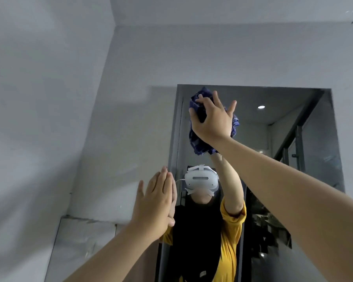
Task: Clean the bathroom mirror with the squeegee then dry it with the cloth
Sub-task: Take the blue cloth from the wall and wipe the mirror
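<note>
— Grey walls (pixel 49 98) ran up to a corner above us, and the mirror (pixel 283 119) hung on the wall straight ahead, its top edge well overhead.

— We had the right arm stretched high, didn't we?

— We did. Our right hand (pixel 214 121) sat near the mirror's upper left corner, fingers spread and curled round the blue cloth (pixel 200 143), holding it bunched against the glass. Loose folds of cloth hung below the palm.

— And the left?

— Our left hand (pixel 155 202) was raised lower down, at the mirror's left edge, fingers straight and together, thumb out, gripping nothing. Whether the fingertips touched the wall or the frame, we could not tell.

— What did the glass show?

— Our reflection: a white headset (pixel 201 178), a yellow sleeve (pixel 232 218), one arm reaching up to the cloth. A ceiling light (pixel 261 107) shone in there too.
</note>
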`<state>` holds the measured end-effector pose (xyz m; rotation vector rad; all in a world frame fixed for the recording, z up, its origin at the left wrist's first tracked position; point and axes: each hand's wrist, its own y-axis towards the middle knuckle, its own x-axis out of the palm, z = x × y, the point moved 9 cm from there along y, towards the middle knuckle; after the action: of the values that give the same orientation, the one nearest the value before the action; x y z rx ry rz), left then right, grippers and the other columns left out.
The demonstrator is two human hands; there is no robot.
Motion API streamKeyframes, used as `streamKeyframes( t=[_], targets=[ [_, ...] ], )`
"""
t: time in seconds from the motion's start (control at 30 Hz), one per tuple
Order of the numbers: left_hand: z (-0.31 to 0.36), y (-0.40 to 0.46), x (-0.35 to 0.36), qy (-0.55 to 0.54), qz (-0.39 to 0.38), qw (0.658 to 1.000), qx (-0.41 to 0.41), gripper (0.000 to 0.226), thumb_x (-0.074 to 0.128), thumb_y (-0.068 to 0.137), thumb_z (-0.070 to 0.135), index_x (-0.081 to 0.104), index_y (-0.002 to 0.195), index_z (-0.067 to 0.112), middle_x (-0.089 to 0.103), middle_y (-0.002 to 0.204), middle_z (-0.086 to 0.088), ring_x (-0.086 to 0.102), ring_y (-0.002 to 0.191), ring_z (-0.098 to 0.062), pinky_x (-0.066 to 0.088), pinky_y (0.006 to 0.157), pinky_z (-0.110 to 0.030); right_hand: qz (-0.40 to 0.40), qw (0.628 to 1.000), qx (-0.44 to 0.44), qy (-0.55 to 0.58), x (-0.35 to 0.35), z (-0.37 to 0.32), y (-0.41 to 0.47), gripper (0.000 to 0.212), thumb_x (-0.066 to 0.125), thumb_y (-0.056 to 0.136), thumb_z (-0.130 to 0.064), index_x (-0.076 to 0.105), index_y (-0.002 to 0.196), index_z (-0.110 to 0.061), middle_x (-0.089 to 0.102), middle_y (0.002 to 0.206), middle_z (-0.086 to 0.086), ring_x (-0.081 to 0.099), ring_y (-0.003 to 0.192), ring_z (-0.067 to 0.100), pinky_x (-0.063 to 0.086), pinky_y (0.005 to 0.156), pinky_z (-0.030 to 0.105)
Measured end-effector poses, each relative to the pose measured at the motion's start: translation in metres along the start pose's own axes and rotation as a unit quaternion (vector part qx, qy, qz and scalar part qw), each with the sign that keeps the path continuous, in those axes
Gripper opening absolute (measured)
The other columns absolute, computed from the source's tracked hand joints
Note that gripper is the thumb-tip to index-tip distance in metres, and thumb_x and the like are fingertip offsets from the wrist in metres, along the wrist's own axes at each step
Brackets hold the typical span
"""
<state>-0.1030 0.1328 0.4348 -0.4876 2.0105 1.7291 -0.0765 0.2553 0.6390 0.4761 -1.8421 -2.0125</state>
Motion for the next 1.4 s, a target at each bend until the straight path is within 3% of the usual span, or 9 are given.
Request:
streamKeyframes(
  t=[0.13, 0.23, 0.33, 0.43, 0.5, 1.13, 1.23, 1.33, 1.4],
  targets=[
    [0.000, -0.003, 0.007, 0.011, -0.018, 1.000, 0.007, 0.123, 0.068, 0.068, 0.056, -0.015, 0.144, 0.007, -0.019, 0.155, -0.010, -0.002, 0.143, -0.026, 0.008, 0.113, -0.050, -0.079, 0.993, -0.073, -0.057, 0.005, -0.010, -0.004, 0.048, 0.046, 0.091, -0.049, 0.051, 0.132, -0.025, 0.040, 0.150, -0.004, 0.015, 0.146, 0.022, -0.007, 0.113, 0.055],
    [0.001, -0.004, 0.003, 0.024, -0.002, 1.000, 0.012, 0.120, 0.065, 0.073, 0.054, -0.023, 0.141, 0.009, -0.028, 0.152, -0.008, -0.010, 0.142, -0.024, 0.003, 0.113, -0.049, -0.104, 0.980, -0.102, -0.136, 0.009, -0.015, -0.012, 0.056, 0.039, 0.093, -0.055, 0.040, 0.142, -0.028, 0.027, 0.156, -0.007, 0.001, 0.148, 0.023, -0.011, 0.111, 0.058],
    [0.000, -0.005, 0.003, 0.016, -0.011, 1.000, 0.013, 0.127, 0.071, 0.064, 0.056, -0.013, 0.144, 0.005, -0.018, 0.154, -0.013, 0.000, 0.143, -0.029, 0.010, 0.112, -0.053, -0.094, 0.979, -0.086, -0.161, 0.017, -0.018, -0.013, 0.056, 0.033, 0.095, -0.055, 0.035, 0.144, -0.028, 0.022, 0.158, -0.006, -0.001, 0.148, 0.026, -0.010, 0.110, 0.061],
    [-0.002, -0.005, 0.004, 0.009, 0.021, 0.999, 0.037, 0.140, 0.082, 0.017, 0.063, 0.041, 0.134, -0.002, 0.037, 0.145, -0.019, 0.047, 0.123, -0.034, 0.043, 0.089, -0.058, -0.083, 0.980, -0.078, -0.163, 0.028, -0.032, -0.006, 0.055, 0.033, 0.095, -0.053, 0.033, 0.144, -0.027, 0.020, 0.159, -0.003, -0.001, 0.148, 0.028, -0.007, 0.111, 0.063],
    [-0.004, -0.005, 0.005, 0.015, 0.047, 0.998, 0.048, 0.137, 0.080, 0.012, 0.064, 0.050, 0.129, 0.000, 0.046, 0.140, -0.016, 0.047, 0.119, -0.030, 0.047, 0.082, -0.057, -0.080, 0.979, -0.078, -0.169, 0.038, -0.044, 0.001, 0.060, 0.036, 0.091, -0.056, 0.033, 0.144, -0.026, 0.020, 0.159, -0.001, -0.001, 0.147, 0.030, -0.005, 0.110, 0.064],
    [-0.010, -0.004, 0.012, 0.067, 0.040, 0.995, 0.057, 0.107, 0.052, 0.052, 0.073, 0.039, 0.138, 0.011, 0.042, 0.144, -0.007, 0.046, 0.124, -0.025, 0.044, 0.089, -0.055, -0.015, 0.982, -0.029, -0.187, -0.014, 0.037, 0.031, 0.056, 0.039, 0.088, -0.051, 0.037, 0.140, -0.031, 0.026, 0.157, -0.005, 0.008, 0.147, 0.027, 0.005, 0.109, 0.065],
    [-0.008, -0.006, 0.008, 0.088, 0.048, 0.994, 0.050, 0.115, 0.070, 0.039, 0.068, 0.040, 0.136, 0.013, 0.049, 0.139, -0.005, 0.032, 0.127, -0.021, 0.041, 0.093, -0.052, -0.010, 0.981, -0.013, -0.193, -0.035, 0.063, 0.028, 0.059, 0.039, 0.088, -0.052, 0.034, 0.143, -0.031, 0.025, 0.157, -0.006, 0.008, 0.147, 0.025, 0.006, 0.110, 0.064],
    [-0.004, -0.005, 0.007, 0.045, 0.060, 0.995, 0.062, 0.117, 0.065, 0.049, 0.066, 0.023, 0.143, 0.010, 0.023, 0.154, -0.005, 0.030, 0.126, -0.022, 0.042, 0.091, -0.058, -0.001, 0.981, 0.010, -0.196, -0.058, 0.092, 0.023, 0.060, 0.038, 0.089, -0.053, 0.032, 0.144, -0.031, 0.023, 0.158, -0.006, 0.007, 0.148, 0.024, 0.005, 0.111, 0.064],
    [-0.007, -0.005, 0.008, 0.030, 0.059, 0.996, 0.058, 0.106, 0.028, 0.067, 0.081, 0.010, 0.147, 0.012, 0.002, 0.157, 0.001, 0.023, 0.134, -0.021, 0.031, 0.101, -0.055, 0.005, 0.980, 0.024, -0.196, -0.074, 0.113, 0.018, 0.060, 0.038, 0.089, -0.053, 0.032, 0.144, -0.032, 0.023, 0.158, -0.006, 0.008, 0.148, 0.025, 0.004, 0.111, 0.064]
  ],
)
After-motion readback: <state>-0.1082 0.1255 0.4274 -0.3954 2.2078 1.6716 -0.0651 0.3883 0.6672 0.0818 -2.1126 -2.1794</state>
